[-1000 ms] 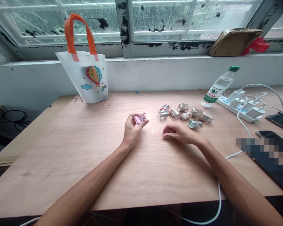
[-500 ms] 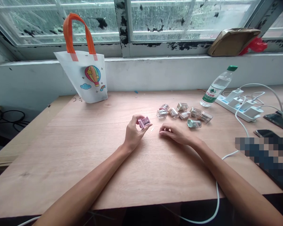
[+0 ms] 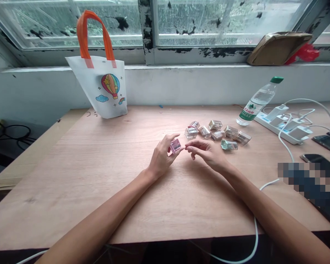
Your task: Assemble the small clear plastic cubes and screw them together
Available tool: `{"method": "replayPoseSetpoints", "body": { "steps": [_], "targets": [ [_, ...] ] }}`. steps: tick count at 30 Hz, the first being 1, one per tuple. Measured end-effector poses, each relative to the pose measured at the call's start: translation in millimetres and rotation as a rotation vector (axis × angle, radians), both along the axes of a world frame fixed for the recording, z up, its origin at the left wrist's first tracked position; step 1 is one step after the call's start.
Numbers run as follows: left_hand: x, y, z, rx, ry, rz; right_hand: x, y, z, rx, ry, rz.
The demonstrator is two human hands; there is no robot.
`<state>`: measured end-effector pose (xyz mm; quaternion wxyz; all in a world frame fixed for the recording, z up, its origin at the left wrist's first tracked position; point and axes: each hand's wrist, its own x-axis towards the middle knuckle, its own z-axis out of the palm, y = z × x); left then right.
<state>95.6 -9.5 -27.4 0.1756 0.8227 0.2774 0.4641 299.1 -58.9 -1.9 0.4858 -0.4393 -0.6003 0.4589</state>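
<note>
Between the thumb and fingers of my left hand is a small pink transparent sharpener-like block, held just above the wooden table. My right hand is beside it on the right, thumb and forefinger pinched together close to my left fingertips; whatever lies in the pinch is too small to make out. Behind my right hand lies a group of several similar clear blocks, among them a green one and a clear one.
A white bag with orange handles stands at the back left. A water bottle, a white power strip with plugs and a phone are on the right. A white cable passes under my right forearm.
My right hand has lifted and moved left to my left hand, its thumb and forefinger now pinched. The small pale strip on the table is no longer visible. The pink block has tilted.
</note>
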Motion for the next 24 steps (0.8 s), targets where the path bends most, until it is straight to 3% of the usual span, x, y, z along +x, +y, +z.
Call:
{"method": "replayPoseSetpoints", "body": {
  "steps": [7,14,18,24],
  "targets": [
    [2,-1,-0.4,-0.147,-0.037,-0.094,-1,3,-3.3,0.027,0.071,-0.066],
    [2,-2,-4.6,0.003,0.075,-0.13,-2,3,-8.4,0.111,0.006,-0.069],
    [2,-2,-4.6,0.053,0.12,-0.097,-4,4,-13.1,0.232,-0.067,-0.09],
    [2,-4,-3.0,0.135,0.212,-0.03,-6,5,-18.4,0.255,-0.094,-0.07]
  ]
}}
